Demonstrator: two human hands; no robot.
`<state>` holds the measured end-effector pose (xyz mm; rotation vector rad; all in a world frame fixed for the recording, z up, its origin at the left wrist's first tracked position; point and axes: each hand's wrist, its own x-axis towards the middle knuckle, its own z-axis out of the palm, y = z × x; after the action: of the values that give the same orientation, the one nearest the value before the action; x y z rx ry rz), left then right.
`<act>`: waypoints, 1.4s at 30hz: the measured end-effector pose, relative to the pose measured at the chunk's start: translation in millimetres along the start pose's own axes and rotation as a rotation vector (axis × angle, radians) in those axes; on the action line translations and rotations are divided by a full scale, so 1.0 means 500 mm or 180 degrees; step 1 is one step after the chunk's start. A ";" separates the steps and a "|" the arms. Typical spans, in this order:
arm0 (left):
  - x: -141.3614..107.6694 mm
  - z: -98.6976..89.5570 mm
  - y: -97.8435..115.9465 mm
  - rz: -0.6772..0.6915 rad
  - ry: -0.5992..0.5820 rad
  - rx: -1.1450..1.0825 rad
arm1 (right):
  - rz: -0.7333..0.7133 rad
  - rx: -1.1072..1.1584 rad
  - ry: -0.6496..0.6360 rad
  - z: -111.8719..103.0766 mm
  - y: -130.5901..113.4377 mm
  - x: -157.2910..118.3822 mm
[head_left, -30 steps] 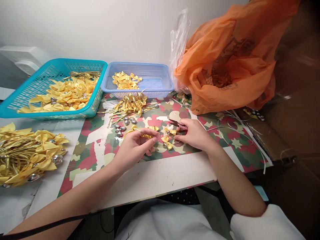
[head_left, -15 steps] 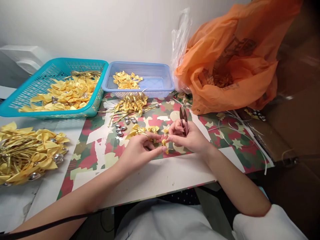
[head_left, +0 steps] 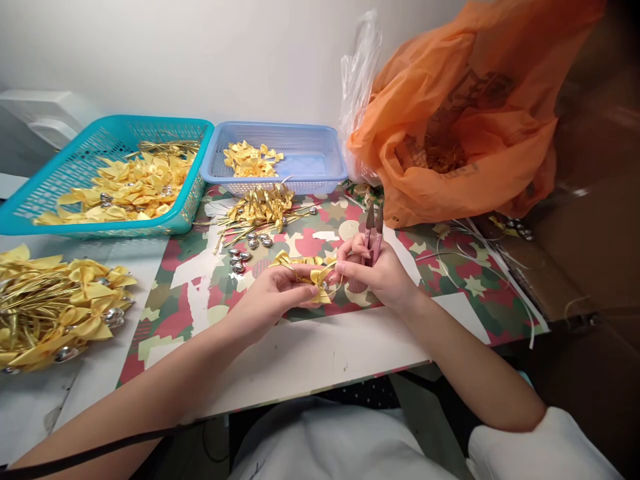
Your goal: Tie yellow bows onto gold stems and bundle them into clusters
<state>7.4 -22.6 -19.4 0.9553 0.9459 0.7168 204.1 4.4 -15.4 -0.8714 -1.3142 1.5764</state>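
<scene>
Between thumb and fingers, my left hand (head_left: 275,293) pinches a yellow ribbon bow (head_left: 321,283) over the front of the camouflage-patterned mat. My right hand (head_left: 375,270) holds small pliers or snips (head_left: 373,230), their jaws pointing up and away. Its thumb and forefinger also pinch a thin gold wire that curves beside the bow. Behind my fingers lie more yellow bows (head_left: 285,259). Several silver beads (head_left: 237,260) rest to the left of them. Farther back is a pile of bows with gold stems (head_left: 265,207).
A teal basket (head_left: 193,193) of bows and a blue basket (head_left: 275,181) with small bows stand at the back. An orange bag (head_left: 425,193) is at back right, white strips (head_left: 515,293) below it. A large bow bunch (head_left: 55,313) lies at left.
The bow between my hands now shows more fully, with the wire looped beside it. My left hand has shifted slightly left, and the tool in my right hand has tilted and shows more openly.
</scene>
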 end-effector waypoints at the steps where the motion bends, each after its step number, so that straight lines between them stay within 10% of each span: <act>1: 0.000 0.000 0.000 -0.0015 -0.0019 -0.0057 | 0.0004 0.0036 -0.0019 -0.001 0.001 0.000; 18: -0.005 0.004 0.008 -0.0033 0.0086 -0.0172 | -0.0260 -0.0138 0.0079 -0.016 -0.004 -0.003; 30: -0.015 0.024 0.017 0.0391 0.0423 0.0132 | -0.1029 -0.2901 -0.0173 -0.002 -0.018 -0.024; 42: -0.017 0.026 0.019 0.0448 0.0817 0.0086 | -0.1383 -0.3728 0.0034 -0.015 -0.023 -0.028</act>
<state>14.6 -30.3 -4.4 0.9753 1.1221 0.9643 218.2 -5.4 -6.0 -1.1209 -2.2507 0.3551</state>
